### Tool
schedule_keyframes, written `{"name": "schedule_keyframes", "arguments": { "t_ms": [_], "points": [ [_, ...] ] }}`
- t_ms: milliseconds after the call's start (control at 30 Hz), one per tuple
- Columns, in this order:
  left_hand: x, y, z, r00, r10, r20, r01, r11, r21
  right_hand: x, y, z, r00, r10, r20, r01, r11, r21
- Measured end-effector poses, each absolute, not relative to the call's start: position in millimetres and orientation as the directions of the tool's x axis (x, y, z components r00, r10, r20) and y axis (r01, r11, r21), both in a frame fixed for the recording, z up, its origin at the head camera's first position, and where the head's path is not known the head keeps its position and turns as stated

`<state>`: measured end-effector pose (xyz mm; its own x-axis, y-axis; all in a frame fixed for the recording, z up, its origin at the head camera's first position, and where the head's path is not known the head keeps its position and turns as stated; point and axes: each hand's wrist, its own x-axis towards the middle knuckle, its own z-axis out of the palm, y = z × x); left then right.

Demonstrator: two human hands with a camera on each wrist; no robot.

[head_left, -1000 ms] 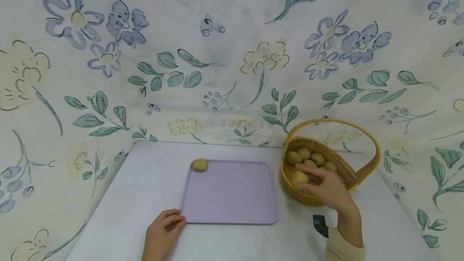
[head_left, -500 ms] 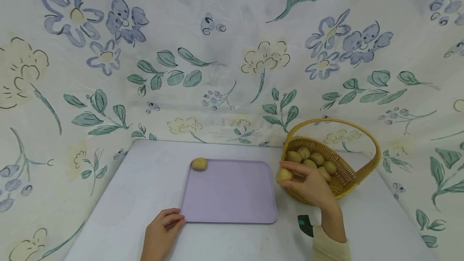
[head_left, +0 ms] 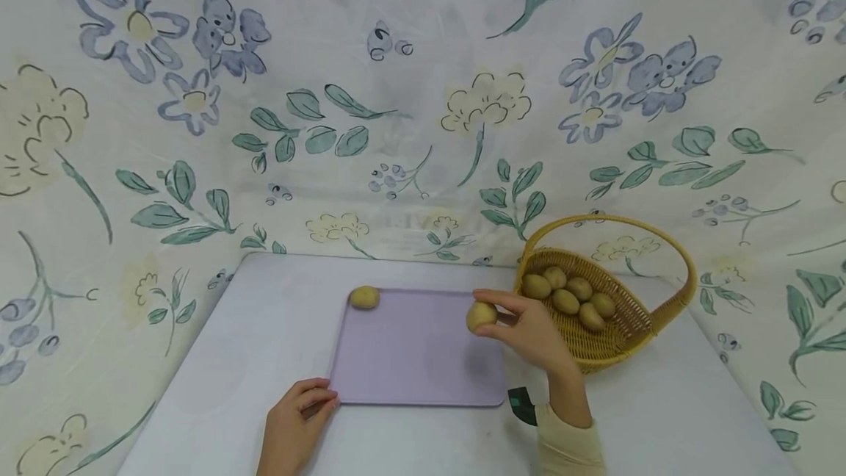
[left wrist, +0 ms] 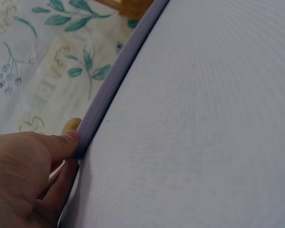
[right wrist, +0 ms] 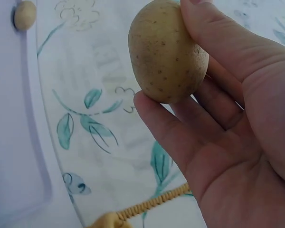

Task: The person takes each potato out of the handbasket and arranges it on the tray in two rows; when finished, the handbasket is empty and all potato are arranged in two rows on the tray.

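Note:
A potato [head_left: 482, 316] is held between the thumb and fingers of my right hand [head_left: 532, 329], above the right part of the purple tray [head_left: 416, 358]. Close up in the right wrist view, the potato [right wrist: 166, 52] is smooth and yellowish with small dark specks. My left hand [head_left: 297, 421] pinches the tray's near left corner; the left wrist view has the thumb of that hand [left wrist: 23, 166] at the purple rim [left wrist: 104, 90]. Another potato [head_left: 364, 297] lies at the tray's far left corner.
To the right of the tray stands a yellow wicker basket [head_left: 634, 344] with a tall arched handle and several potatoes [head_left: 565, 302] inside. Everything rests on a white table [head_left: 264, 314]. Floral cloth [head_left: 423, 94] hangs behind and at both sides.
My right hand has taken a potato from the basket and carried it left, over the tray. My left hand stays at the tray corner.

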<state>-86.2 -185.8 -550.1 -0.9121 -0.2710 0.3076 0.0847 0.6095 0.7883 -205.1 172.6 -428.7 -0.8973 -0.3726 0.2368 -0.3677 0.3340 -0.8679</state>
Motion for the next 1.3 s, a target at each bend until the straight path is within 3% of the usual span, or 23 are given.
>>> {"name": "schedule_keyframes", "arguments": {
  "t_ms": [1300],
  "points": [
    [-84.5,-185.5,-546.1,-0.931,-0.248,0.270,0.073,0.597,0.799,-246.3,58.6,-468.9,-0.929,-0.337,0.151,-0.232,0.214,-0.949]
  ]
}}
